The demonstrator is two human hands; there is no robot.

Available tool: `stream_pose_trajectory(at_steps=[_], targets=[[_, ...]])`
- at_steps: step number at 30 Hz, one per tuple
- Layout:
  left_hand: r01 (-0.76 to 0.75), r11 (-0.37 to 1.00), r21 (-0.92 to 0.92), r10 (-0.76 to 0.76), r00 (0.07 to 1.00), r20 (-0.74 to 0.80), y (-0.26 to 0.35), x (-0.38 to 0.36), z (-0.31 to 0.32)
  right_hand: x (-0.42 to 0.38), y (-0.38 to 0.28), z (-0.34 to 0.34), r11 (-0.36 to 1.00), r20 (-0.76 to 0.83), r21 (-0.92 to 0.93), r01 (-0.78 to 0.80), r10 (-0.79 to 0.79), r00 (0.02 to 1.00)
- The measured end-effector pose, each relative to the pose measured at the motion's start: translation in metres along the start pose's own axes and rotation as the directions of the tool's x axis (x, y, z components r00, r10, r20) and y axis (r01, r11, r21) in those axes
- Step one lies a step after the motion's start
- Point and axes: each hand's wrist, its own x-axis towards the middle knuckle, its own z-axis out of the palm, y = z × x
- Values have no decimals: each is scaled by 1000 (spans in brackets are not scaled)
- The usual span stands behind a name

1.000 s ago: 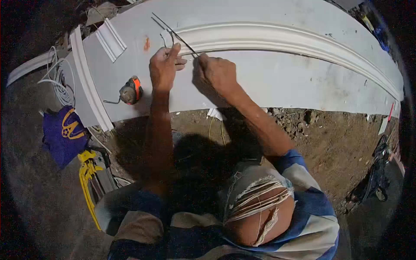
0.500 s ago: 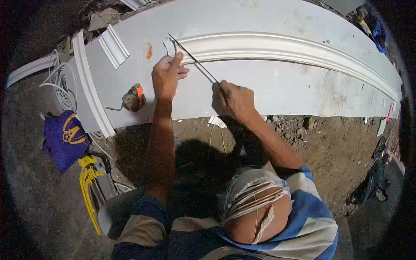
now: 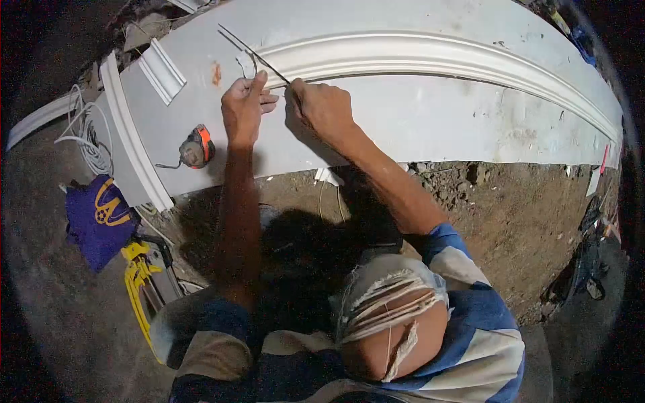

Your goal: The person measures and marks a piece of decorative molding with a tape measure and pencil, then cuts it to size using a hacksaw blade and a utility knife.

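My right hand [image 3: 324, 111] is closed around one end of a long, thin, dark blade-like strip [image 3: 268, 65]. The strip slants up to the left, across the left end of a long white ornate moulding [image 3: 383, 54]. At that same end my left hand [image 3: 243, 111] grips the moulding, thumb on top and fingers showing below its lower edge. A thin curved dark piece [image 3: 254, 63] rises beside the left thumb. Beneath both hands lies a large white panel [image 3: 416, 114]. Left of my left forearm sits a grey and orange tape measure [image 3: 196, 148], its end hook pulled out.
A narrow white moulding strip [image 3: 133, 138] crosses the panel's left side, near a short moulding offcut [image 3: 161, 70]. On the ground at left are coiled white cable [image 3: 95, 144], a purple cloth [image 3: 101, 218] and a yellow-framed tool [image 3: 136, 282]. Rubble [image 3: 450, 180] borders the panel's near edge.
My right hand has moved up and left, pushing the strip farther beyond the moulding's end. My left hand still grips that end. The whole view has shifted slightly.
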Motion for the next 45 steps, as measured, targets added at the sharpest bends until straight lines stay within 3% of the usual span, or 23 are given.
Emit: stream_pose_trajectory(at_steps=[2, 4, 5, 10, 16, 17, 18, 22, 24, 26, 28, 30, 32, 33, 34, 36, 39, 42, 43, 45], targets=[[14, 1000, -12, -14, 1000, -1, -1, 0, -5, -15, 19, 13, 996, -72, 18, 86, -85, 994], [28, 1000, -6, -28, 999, -14, 1, 5, -5, -49, 23, -6, 999, 16, 36, -24, 23, 1000], [29, 999, 14, -29, 1000, -6, 1, 3, -4, -57, 22, -9, 995, -21, 96, -19, 21, 1000], [22, 1000, 15, -22, 1000, -7, -2, 1, -3, -7, 4, 5, 999, -61, 26, 44, -42, 997], [6, 1000, 31, -5, 1000, -9, -2, 0, -4, -47, 14, -9, 991, -99, 130, 11, 2, 995], [7, 1000, 22, -7, 1000, -2, -2, -1, -5, -38, 12, -1, 999, -16, 18, -27, 28, 999], [5, 1000, -3, -5, 1000, 20, -2, -2, -4, -19, 17, 11, 998, 28, 9, 57, -57, 998], [49, 999, 16, -49, 999, 3, 0, -6, -7, -15, 21, 9, 999, 31, -5, 41, -41, 999], [71, 997, 42, -71, 997, 1, 3, 1, -5, -51, 25, -7, 987, 19, 160, -13, 10, 1000], [48, 997, 57, -47, 999, -11, 3, -2, -3, -44, 19, -18, 992, 94, 79, -93, 86, 992], [-15, 1000, 8, 15, 1000, 5, -5, 1, -5, -23, 15, 3, 997, -24, -44, 67, -68, 997], [-1, 1000, 2, 1, 1000, 15, -5, 3, -2, -4, 7, 6, 999, 26, -28, 43, -42, 999], [23, 999, -29, -22, 999, 24, -2, 2, -7, -24, 14, 8, 999, -85, -5, 48, -48, 995], [38, 999, 8, -38, 999, 5, 3, 1, -6, -40, 22, 3, 1000, 17, -18, -3, 3, 1000], [22, 1000, 4, -22, 1000, 2, 7, 2, -6, -55, 21, -13, 995, 18, 98, -30, 29, 999], [66, 998, 4, -66, 998, -4, 3, -1, -4, -55, 23, -12, 995, 56, 91, -48, 43, 998], [37, 998, -44, -37, 999, 11, -5, 2, -4, -6, 0, 2, 1000, -8, 31, 2, -2, 1000], [63, 998, -15, -63, 998, 4, -4, -4, -10, -21, 4, -5, 998, -14, 59, -13, 14, 1000], [69, 998, -7, -69, 997, 17, -2, 4, -7, -32, 10, -15, 991, 55, 130, -42, 36, 998], [42, 999, -12, -41, 999, 17, 1, 3, -4, -39, 10, -18, 995, 118, 64, -82, 74, 990]])
